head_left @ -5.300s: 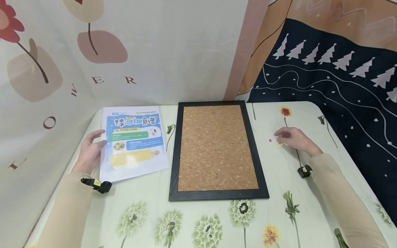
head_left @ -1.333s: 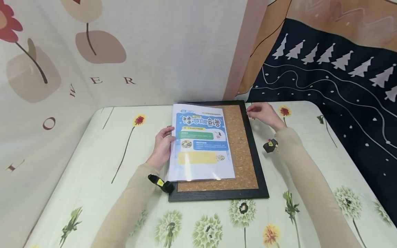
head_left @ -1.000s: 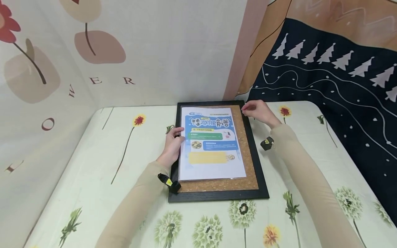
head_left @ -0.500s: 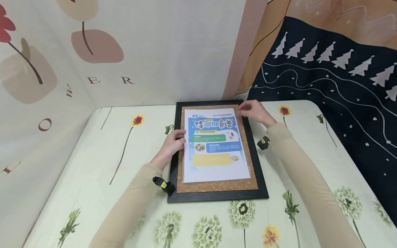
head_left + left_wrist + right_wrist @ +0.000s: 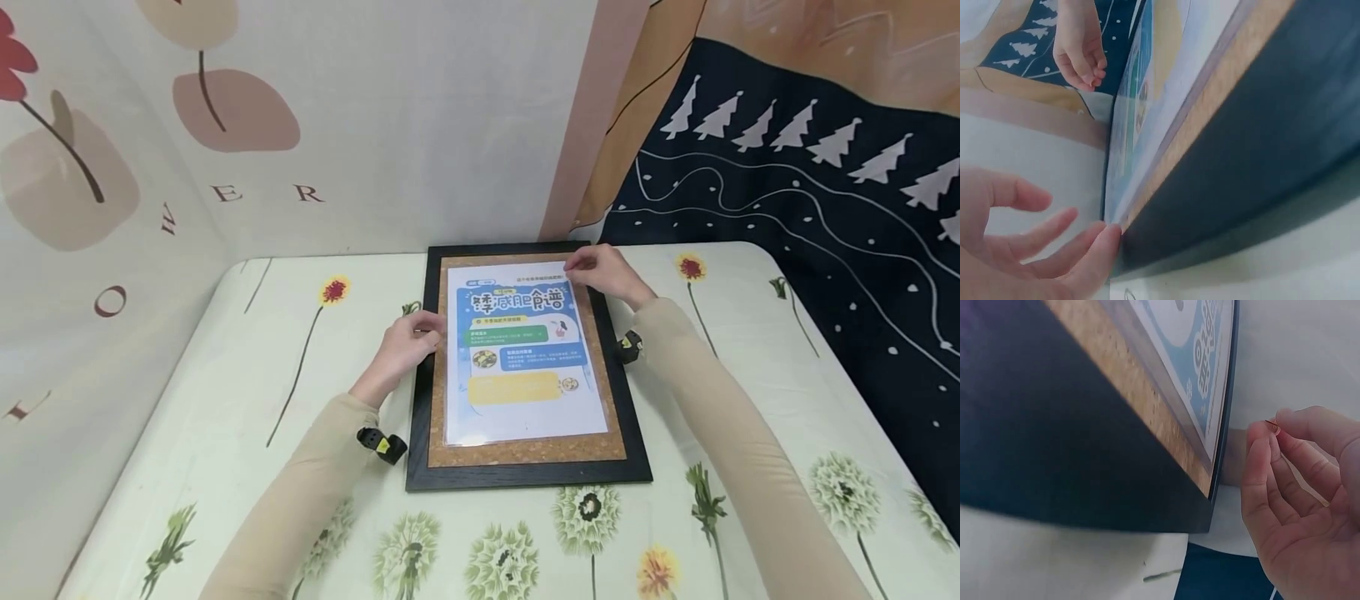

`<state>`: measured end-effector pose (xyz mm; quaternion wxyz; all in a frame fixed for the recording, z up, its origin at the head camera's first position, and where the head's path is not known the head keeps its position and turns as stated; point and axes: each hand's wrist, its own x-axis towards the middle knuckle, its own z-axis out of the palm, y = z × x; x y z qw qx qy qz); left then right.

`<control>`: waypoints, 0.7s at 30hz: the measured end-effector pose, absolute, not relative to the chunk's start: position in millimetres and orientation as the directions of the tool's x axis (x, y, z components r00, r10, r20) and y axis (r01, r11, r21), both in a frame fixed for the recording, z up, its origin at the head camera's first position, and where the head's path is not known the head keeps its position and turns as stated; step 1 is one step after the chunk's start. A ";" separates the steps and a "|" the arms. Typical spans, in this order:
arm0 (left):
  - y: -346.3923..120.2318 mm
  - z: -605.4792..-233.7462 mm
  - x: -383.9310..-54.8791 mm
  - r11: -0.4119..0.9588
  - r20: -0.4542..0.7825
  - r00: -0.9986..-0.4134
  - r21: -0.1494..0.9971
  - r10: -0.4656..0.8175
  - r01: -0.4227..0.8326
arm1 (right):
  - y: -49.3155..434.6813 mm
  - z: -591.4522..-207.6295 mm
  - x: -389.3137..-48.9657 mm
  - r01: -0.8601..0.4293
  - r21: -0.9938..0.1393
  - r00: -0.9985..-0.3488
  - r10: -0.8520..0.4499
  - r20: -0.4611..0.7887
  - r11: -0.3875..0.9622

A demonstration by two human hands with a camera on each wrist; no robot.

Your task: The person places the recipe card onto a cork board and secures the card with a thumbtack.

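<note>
A printed sheet (image 5: 525, 354) with a blue, green and yellow layout lies on the cork board (image 5: 487, 454), which has a black frame (image 5: 525, 477). My left hand (image 5: 405, 350) is at the sheet's left edge, its fingers loose and apart, holding nothing. In the left wrist view, the fingertips (image 5: 1107, 240) of that hand meet the board's edge. Over the sheet's top right corner, my right hand (image 5: 603, 275) pinches a small thumbtack (image 5: 1274, 427) between thumb and fingers, its thin metal point sticking out towards the board.
The board lies on a table with a flower-print cloth (image 5: 225, 467), its far edge close to a pale curtain (image 5: 412, 150). A dark cloth with white trees (image 5: 795, 200) hangs at the right. Each wrist bears a small black camera (image 5: 382, 446).
The sheet has moved from the table at the left onto the cork board, and my left hand has let go of it. My right hand has come left from the tabletop to the sheet's corner.
</note>
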<state>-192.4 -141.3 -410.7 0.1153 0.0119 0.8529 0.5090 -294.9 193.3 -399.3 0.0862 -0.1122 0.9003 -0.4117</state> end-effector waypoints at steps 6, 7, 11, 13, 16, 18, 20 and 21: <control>-146.3 -414.5 -203.2 0.628 -0.081 -0.975 0.775 0.207 0.069 | 186.5 -401.6 -296.0 -0.137 -0.767 -0.956 -0.285 -0.062 0.627; -147.4 -416.8 -205.4 0.648 -0.069 -0.970 0.755 0.231 0.101 | 185.6 -402.4 -296.3 -0.136 -0.769 -0.956 -0.286 -0.064 0.625; -150.1 -427.2 -215.1 0.711 -0.055 -0.934 0.665 0.353 0.229 | 181.7 -404.8 -296.8 -0.136 -0.776 -0.957 -0.285 -0.059 0.616; -150.6 -431.3 -219.1 0.735 -0.074 -0.915 0.624 0.396 0.268 | 179.8 -406.5 -297.3 -0.142 -0.780 -0.955 -0.291 -0.053 0.609; -150.8 -434.7 -224.3 0.756 -0.098 -0.898 0.583 0.429 0.298 | 176.2 -407.9 -298.0 -0.151 -0.790 -0.953 -0.299 -0.043 0.594; -150.6 -435.9 -227.1 0.767 -0.112 -0.891 0.562 0.440 0.308 | 173.6 -408.6 -298.8 -0.148 -0.795 -0.952 -0.302 -0.045 0.588; -150.5 -436.9 -229.7 0.779 -0.125 -0.884 0.540 0.451 0.320 | 170.8 -409.0 -299.7 -0.141 -0.799 -0.952 -0.301 -0.052 0.585; -150.4 -437.0 -230.8 0.785 -0.133 -0.880 0.527 0.455 0.326 | 169.4 -409.1 -300.0 -0.138 -0.799 -0.952 -0.302 -0.057 0.586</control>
